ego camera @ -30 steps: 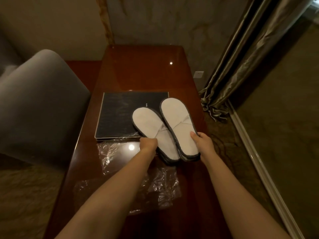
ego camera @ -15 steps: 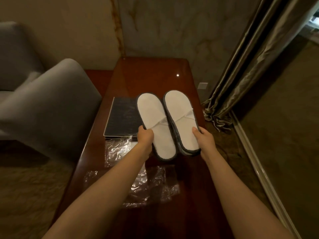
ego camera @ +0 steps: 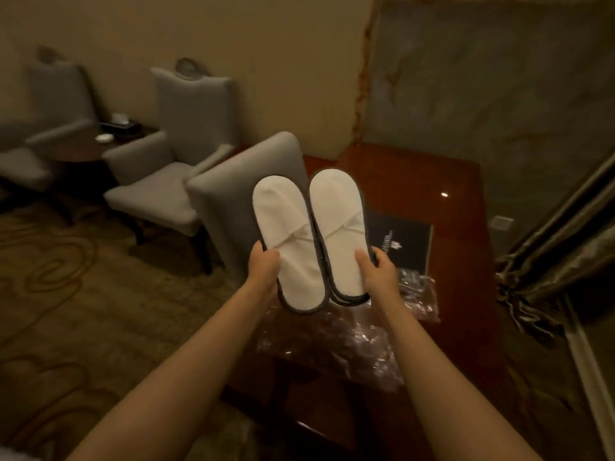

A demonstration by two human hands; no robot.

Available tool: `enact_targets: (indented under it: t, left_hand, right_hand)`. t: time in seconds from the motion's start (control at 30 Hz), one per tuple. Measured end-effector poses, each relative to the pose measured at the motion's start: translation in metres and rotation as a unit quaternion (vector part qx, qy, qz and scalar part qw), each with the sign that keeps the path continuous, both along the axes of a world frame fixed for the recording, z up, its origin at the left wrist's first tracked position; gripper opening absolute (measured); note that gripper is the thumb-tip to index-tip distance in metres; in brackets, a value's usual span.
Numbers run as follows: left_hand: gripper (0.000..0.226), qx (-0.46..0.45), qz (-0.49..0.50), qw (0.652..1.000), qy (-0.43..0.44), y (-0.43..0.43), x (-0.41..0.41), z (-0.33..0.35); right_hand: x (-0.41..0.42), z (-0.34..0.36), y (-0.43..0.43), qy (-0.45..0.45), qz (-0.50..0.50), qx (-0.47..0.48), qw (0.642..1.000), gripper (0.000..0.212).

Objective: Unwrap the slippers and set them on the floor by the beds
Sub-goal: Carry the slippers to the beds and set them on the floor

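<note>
Two flat white slippers with dark grey edging are held side by side in the air, toes pointing away from me. My left hand (ego camera: 264, 266) grips the heel end of the left slipper (ego camera: 283, 234). My right hand (ego camera: 377, 269) grips the heel end of the right slipper (ego camera: 339, 221), which seems to have more slippers stacked under it. The empty clear plastic wrappers (ego camera: 336, 341) lie crumpled on the glossy wooden desk (ego camera: 459, 294) below my forearms. No bed is in view.
A dark folder (ego camera: 402, 241) lies on the desk behind the slippers. A grey desk chair (ego camera: 226, 194) stands at the desk's left, with two grey armchairs (ego camera: 173, 161) and a small side table (ego camera: 100, 141) beyond. Patterned carpet (ego camera: 83, 294) spreads left. Curtains (ego camera: 559, 247) hang right.
Both hands have lifted the slippers higher off the desk and swung them left. My view has turned left, bringing the armchairs and carpet into sight.
</note>
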State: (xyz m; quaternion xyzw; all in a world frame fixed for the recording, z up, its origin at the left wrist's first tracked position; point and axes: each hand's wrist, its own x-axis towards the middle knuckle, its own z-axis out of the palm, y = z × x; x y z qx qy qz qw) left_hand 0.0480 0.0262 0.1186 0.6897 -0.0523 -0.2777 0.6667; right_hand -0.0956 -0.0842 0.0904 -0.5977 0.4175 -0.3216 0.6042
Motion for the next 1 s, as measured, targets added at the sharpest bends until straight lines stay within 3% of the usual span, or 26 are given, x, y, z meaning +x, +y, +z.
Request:
enact_targets:
  t: [0.37, 0.5, 0.8, 1.0]
  left_hand:
    - [0.044, -0.041, 0.186, 0.981, 0.033, 0.2, 0.128, -0.005]
    - [0.046, -0.04, 0.238, 0.97, 0.039, 0.274, 0.182, -0.016]
    - [0.037, -0.031, 0.311, 0.949, 0.047, 0.398, 0.309, -0.044]
    - [0.043, -0.028, 0.353, 0.932, 0.081, 0.448, 0.374, -0.066]
  right_hand:
    - [0.18, 0.002, 0.143, 0.005, 0.212, -0.005, 0.977, 0.027]
    - [0.252, -0.006, 0.206, 0.037, 0.278, -0.01, 0.96, 0.036]
    - [0.405, -0.019, 0.321, 0.096, 0.318, 0.004, 0.943, 0.038]
    - [0.485, -0.033, 0.363, 0.127, 0.369, 0.01, 0.921, 0.037]
